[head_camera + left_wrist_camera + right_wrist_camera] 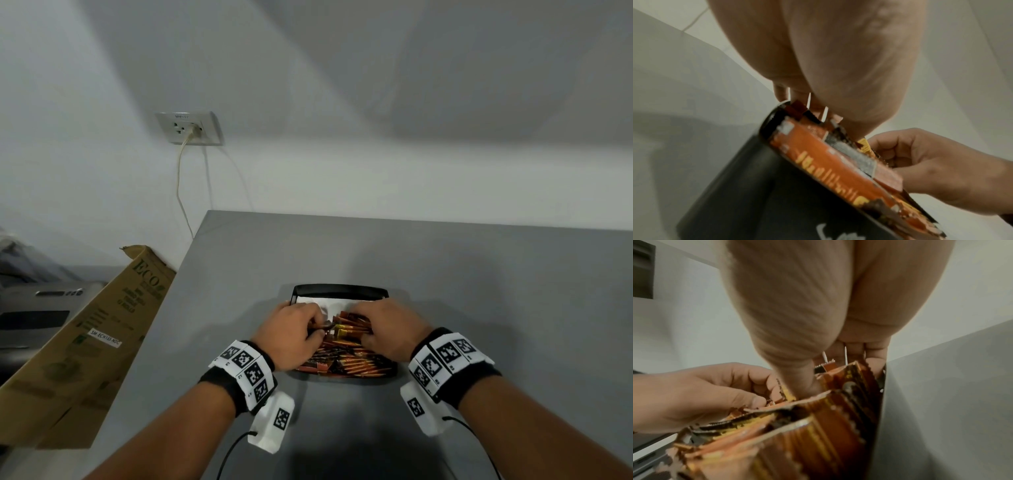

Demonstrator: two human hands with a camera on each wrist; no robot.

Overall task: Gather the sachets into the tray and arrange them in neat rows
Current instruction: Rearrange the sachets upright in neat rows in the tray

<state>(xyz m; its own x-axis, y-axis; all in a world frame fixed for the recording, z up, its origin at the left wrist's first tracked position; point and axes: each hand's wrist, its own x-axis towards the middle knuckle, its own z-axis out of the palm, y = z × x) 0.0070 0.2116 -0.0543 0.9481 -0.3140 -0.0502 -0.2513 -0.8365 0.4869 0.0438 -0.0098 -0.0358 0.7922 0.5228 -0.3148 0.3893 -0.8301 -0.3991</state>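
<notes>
A black tray (339, 291) sits on the grey table and holds several orange and red sachets (346, 359), packed on edge in its near half. Both hands are down in the pile. My left hand (317, 327) has its fingers curled round a few sachets at the left of the stack. My right hand (363, 329) grips a bunch of upright sachets on the right. In the right wrist view the right fingers (875, 352) curl over the sachet tops (849, 374), and the left hand (756, 395) pinches sachets beside them. The left wrist view shows an orange sachet (828, 162) along the tray wall (748, 186).
The tray's far end shows a white liner (315, 301). The grey table (479, 291) ends at a left edge, with a cardboard box (102, 329) leaning beside it. A wall socket (188, 128) with a cable hangs behind. A grey machine (41, 308) stands far left.
</notes>
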